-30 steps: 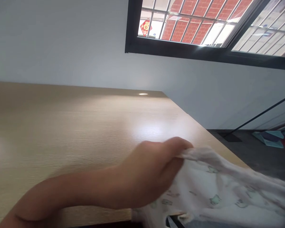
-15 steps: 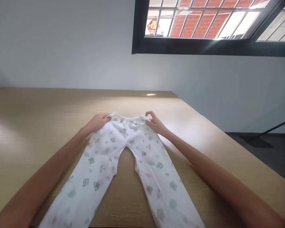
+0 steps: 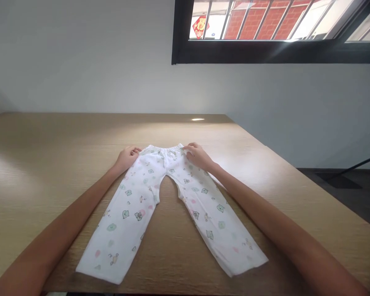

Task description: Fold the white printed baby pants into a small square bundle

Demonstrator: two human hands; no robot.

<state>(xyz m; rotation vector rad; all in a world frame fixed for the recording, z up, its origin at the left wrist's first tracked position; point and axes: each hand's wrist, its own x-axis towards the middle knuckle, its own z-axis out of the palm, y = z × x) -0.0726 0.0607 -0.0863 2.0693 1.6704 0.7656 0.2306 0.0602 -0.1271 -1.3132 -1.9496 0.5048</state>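
A pair of white trousers (image 3: 135, 201) with an elastic waist and a print of small green, pink and yellow animals lies flat on the table. Its legs spread apart towards me, with both cuffs showing. At the waistband's left corner, my left hand (image 3: 128, 158) is closed on the edge of the fabric, fingers curled. My right hand (image 3: 199, 155) pinches the waistband's right corner, thumb and fingers bent on the cloth. The fingertips of both hands are partly hidden.
The wooden table (image 3: 55, 172) reaches back to a pale wall (image 3: 80, 57). Its right edge slants down towards a dark floor, where a thin black pole (image 3: 357, 166) leans. A dark-framed, barred window (image 3: 249, 51) is above.
The trousers have moved away from me and settled flat, and their cuffs have come into view. Both hands stay at the waistband, the right one slightly further left.
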